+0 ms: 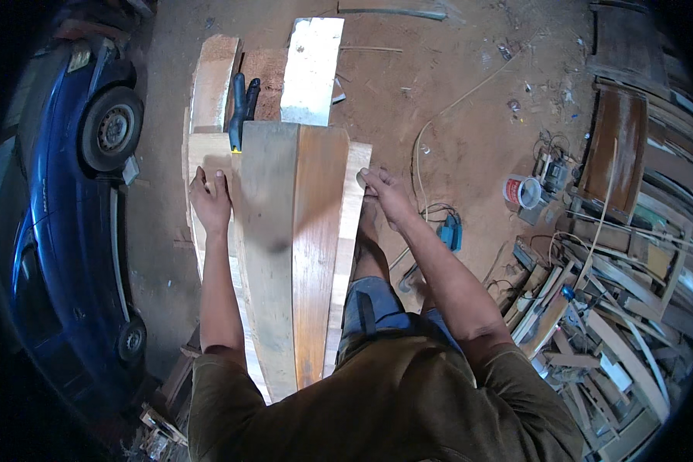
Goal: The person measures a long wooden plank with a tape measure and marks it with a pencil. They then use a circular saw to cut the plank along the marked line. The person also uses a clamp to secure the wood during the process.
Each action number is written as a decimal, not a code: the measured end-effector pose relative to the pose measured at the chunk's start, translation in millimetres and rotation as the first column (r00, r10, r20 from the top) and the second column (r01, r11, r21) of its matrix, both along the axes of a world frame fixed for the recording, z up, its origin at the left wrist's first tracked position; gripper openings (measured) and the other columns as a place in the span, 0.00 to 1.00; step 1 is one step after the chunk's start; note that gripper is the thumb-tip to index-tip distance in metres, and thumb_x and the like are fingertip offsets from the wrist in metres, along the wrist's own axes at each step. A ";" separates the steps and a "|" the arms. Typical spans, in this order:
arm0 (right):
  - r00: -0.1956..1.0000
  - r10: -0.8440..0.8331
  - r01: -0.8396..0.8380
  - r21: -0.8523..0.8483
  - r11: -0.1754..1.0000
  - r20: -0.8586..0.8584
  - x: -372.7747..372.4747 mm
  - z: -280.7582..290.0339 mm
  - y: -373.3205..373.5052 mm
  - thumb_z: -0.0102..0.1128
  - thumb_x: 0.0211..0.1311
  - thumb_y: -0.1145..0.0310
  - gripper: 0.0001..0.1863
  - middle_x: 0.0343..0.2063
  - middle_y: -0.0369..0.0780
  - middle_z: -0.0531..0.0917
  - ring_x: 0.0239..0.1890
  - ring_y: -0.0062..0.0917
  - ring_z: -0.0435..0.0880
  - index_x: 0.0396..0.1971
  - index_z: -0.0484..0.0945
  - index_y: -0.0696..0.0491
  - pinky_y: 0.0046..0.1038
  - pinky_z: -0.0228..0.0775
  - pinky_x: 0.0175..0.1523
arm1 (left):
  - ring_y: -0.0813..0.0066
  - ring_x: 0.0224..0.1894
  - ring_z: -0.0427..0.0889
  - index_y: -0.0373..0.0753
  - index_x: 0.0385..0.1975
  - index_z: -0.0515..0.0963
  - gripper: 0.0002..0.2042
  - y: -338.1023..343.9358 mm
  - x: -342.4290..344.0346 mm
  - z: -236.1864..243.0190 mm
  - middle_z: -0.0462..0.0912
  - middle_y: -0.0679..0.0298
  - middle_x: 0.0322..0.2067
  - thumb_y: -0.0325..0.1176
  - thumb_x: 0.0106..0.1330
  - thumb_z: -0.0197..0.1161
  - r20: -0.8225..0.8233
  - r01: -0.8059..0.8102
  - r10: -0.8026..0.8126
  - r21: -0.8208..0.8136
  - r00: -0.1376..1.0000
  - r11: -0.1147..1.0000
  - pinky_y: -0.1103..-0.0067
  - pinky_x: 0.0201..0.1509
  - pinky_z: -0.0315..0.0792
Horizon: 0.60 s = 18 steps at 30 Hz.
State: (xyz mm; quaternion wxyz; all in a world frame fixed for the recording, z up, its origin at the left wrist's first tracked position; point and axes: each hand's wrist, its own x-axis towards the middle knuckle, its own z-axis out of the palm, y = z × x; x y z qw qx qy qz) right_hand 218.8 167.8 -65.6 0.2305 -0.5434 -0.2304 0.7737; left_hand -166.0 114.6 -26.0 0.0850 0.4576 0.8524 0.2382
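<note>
A wooden panel of two long boards, one grey-brown (268, 231) and one orange-brown (318, 231), lies in front of me on paler boards. My left hand (212, 199) rests on the pale board (208, 145) at the left, thumb and fingers apart, holding nothing visible. Over the right edge of the pale board (354, 185), my right hand (389, 196) pinches a small, roundish grey piece (362, 179) whose kind I cannot make out. A clamp-like tool with two black handles (240, 108) and a yellow tip stands at the panel's far left corner.
Beyond the panel lies a whitish block (312, 73). A blue car (61, 215) stands at the left. On the floor at right are a teal power tool (450, 232) with its cord, a white bucket (522, 192) and piled scrap wood (593, 331).
</note>
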 end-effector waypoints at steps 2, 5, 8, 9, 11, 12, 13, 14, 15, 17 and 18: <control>0.998 -0.022 0.020 -0.036 0.999 -0.056 -16.0 -5.1 11.0 0.62 0.72 0.54 0.20 0.46 0.35 0.86 0.46 0.19 0.85 0.53 0.81 0.54 0.26 0.73 0.55 | 0.45 0.58 0.77 0.24 0.58 0.75 0.27 14.2 -3.8 -2.5 0.79 0.39 0.53 0.44 0.71 0.64 -0.006 0.060 -0.060 -0.010 0.998 0.998 0.62 0.65 0.69; 0.970 -0.081 0.049 -0.141 0.989 -0.229 -23.8 -23.3 11.1 0.59 0.74 0.55 0.23 0.50 0.41 0.85 0.50 0.26 0.85 0.57 0.77 0.58 0.33 0.75 0.60 | 0.47 0.57 0.76 0.28 0.56 0.76 0.23 11.9 -15.3 -10.9 0.80 0.43 0.51 0.39 0.69 0.66 -0.166 0.106 -0.104 0.006 0.981 0.994 0.60 0.64 0.69; 0.959 -0.125 0.073 -0.205 0.976 -0.253 -36.6 -26.6 10.1 0.58 0.74 0.56 0.24 0.52 0.43 0.84 0.53 0.29 0.85 0.58 0.75 0.59 0.34 0.74 0.62 | 0.44 0.62 0.71 0.30 0.61 0.73 0.27 16.3 -23.5 -16.3 0.74 0.41 0.58 0.42 0.69 0.67 -0.348 0.091 -0.090 -0.015 0.933 0.996 0.56 0.68 0.63; 0.944 -0.140 0.067 -0.239 0.969 -0.300 -36.0 -16.8 15.4 0.58 0.74 0.56 0.24 0.53 0.43 0.84 0.54 0.30 0.85 0.59 0.75 0.59 0.34 0.74 0.63 | 0.43 0.63 0.70 0.30 0.62 0.72 0.28 16.2 -22.7 -16.2 0.72 0.40 0.59 0.43 0.69 0.67 -0.361 0.034 -0.052 -0.056 0.931 0.998 0.56 0.69 0.62; 0.923 -0.180 0.071 -0.310 0.948 -0.341 -33.4 -17.7 17.4 0.60 0.72 0.59 0.30 0.58 0.43 0.79 0.59 0.30 0.80 0.67 0.65 0.58 0.34 0.70 0.65 | 0.42 0.63 0.69 0.29 0.63 0.70 0.30 25.5 -13.5 -14.2 0.71 0.39 0.60 0.45 0.69 0.66 -0.330 -0.022 0.001 -0.060 0.944 0.998 0.56 0.69 0.62; 0.913 -0.210 0.085 -0.341 0.936 -0.349 -35.5 -19.9 15.3 0.60 0.72 0.59 0.30 0.58 0.43 0.80 0.59 0.31 0.80 0.66 0.66 0.58 0.34 0.70 0.65 | 0.42 0.63 0.69 0.29 0.64 0.70 0.31 29.8 -13.5 -13.7 0.70 0.38 0.61 0.46 0.70 0.66 -0.315 -0.044 0.023 -0.063 0.949 0.997 0.55 0.69 0.61; 0.905 -0.242 0.102 -0.374 0.922 -0.350 -35.2 -19.6 14.8 0.60 0.72 0.59 0.29 0.57 0.43 0.80 0.59 0.31 0.80 0.66 0.67 0.58 0.35 0.70 0.66 | 0.41 0.63 0.69 0.28 0.64 0.69 0.31 30.0 -15.7 -20.8 0.70 0.37 0.61 0.46 0.70 0.65 -0.304 -0.047 0.034 -0.037 0.952 0.998 0.55 0.70 0.61; 0.905 -0.238 0.089 -0.392 0.916 -0.352 -32.9 -19.0 15.4 0.61 0.72 0.59 0.28 0.57 0.42 0.80 0.59 0.30 0.80 0.65 0.69 0.58 0.34 0.70 0.66 | 0.40 0.63 0.68 0.27 0.64 0.69 0.32 28.8 -22.8 -28.3 0.70 0.37 0.61 0.47 0.70 0.65 -0.293 -0.048 0.042 -0.012 0.955 0.999 0.55 0.70 0.61; 0.908 -0.238 0.085 -0.405 0.910 -0.344 -33.9 -18.1 14.8 0.61 0.72 0.60 0.28 0.57 0.41 0.80 0.59 0.30 0.80 0.65 0.69 0.58 0.34 0.70 0.65 | 0.40 0.64 0.68 0.26 0.65 0.68 0.33 27.6 -31.1 -33.2 0.70 0.36 0.60 0.47 0.70 0.65 -0.282 -0.046 0.048 0.011 0.958 0.999 0.55 0.70 0.60; 0.918 -0.253 0.102 -0.436 0.894 -0.305 -32.7 -17.8 11.2 0.61 0.71 0.61 0.28 0.56 0.40 0.81 0.58 0.30 0.80 0.65 0.69 0.57 0.34 0.71 0.65 | 0.38 0.61 0.70 0.24 0.66 0.67 0.36 16.1 -47.4 -42.9 0.71 0.35 0.59 0.49 0.70 0.66 -0.248 -0.136 0.098 -0.139 0.964 0.981 0.55 0.69 0.62; 0.939 -0.222 0.074 -0.472 0.878 -0.265 -30.4 -21.3 11.7 0.62 0.71 0.63 0.27 0.55 0.39 0.81 0.56 0.30 0.81 0.66 0.69 0.56 0.33 0.71 0.64 | 0.39 0.59 0.72 0.25 0.65 0.68 0.36 20.0 -50.0 -46.0 0.73 0.36 0.57 0.50 0.69 0.66 -0.210 -0.133 0.106 -0.124 0.972 0.983 0.56 0.67 0.64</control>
